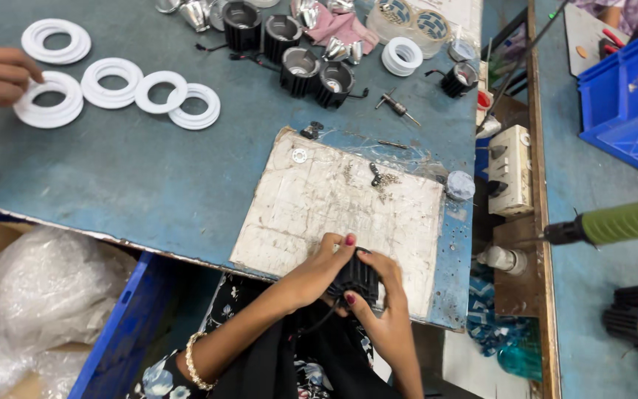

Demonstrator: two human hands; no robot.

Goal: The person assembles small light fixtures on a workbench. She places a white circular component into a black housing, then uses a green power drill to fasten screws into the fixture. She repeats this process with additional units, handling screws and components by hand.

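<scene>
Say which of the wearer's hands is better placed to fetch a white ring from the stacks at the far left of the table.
Left, probably. Both the left hand and right hand grip the black finned housing, but the white rings lie far left, on the left hand's side.

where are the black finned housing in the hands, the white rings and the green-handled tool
black finned housing (356,277), head view, on its ribbed side between both hands
white rings (112,81), head view, on the rim of one ring in the row
green-handled tool (625,220), head view, on the green grip
</scene>
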